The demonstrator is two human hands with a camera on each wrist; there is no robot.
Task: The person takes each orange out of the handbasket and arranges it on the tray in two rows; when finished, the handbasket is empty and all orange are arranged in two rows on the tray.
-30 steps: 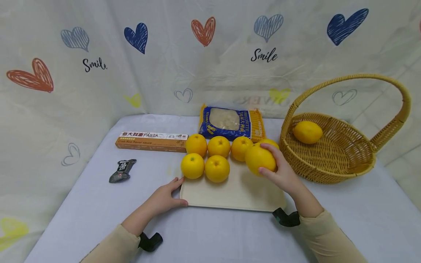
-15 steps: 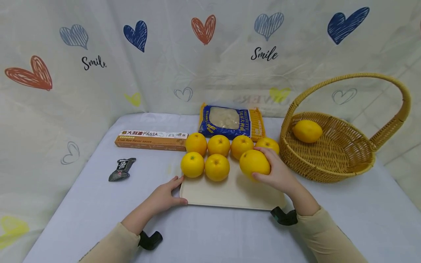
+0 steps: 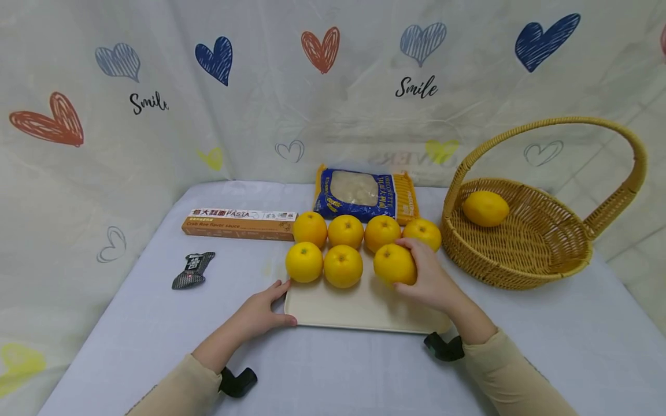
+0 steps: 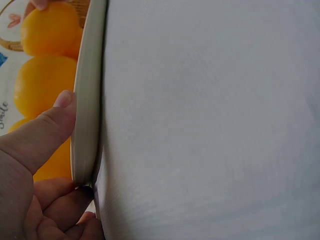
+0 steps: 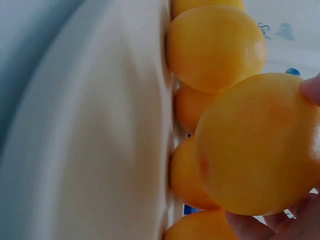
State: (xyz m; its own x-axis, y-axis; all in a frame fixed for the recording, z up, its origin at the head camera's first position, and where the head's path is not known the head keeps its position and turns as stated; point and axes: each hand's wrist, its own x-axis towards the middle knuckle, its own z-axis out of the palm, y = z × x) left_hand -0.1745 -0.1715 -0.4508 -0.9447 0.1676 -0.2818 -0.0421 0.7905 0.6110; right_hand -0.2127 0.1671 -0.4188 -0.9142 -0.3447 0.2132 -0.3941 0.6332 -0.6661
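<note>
My right hand (image 3: 429,280) holds an orange (image 3: 394,264) between thumb and fingers. In the right wrist view this orange (image 5: 257,145) hangs a little off the surface of the cream tray (image 3: 359,312). Several other oranges stand on the tray: a back row, with one orange (image 3: 422,233) at its right end, and two in front, among them an orange (image 3: 343,266) left of the held one. My left hand (image 3: 260,312) grips the tray's front left corner. The left wrist view has its thumb (image 4: 50,125) against the tray's rim (image 4: 86,120) and its fingers curled at the corner.
A wicker basket (image 3: 520,271) with a tall handle stands right of the tray, an oval yellow fruit (image 3: 485,208) inside. Behind the tray lies a blue and yellow pasta bag (image 3: 364,193). A pasta box (image 3: 239,224) and a small black packet (image 3: 193,270) lie to the left.
My right hand has carried the orange left and down toward the tray, uncovering the orange at the back row's right end. The left hand has stayed at the tray's corner.
</note>
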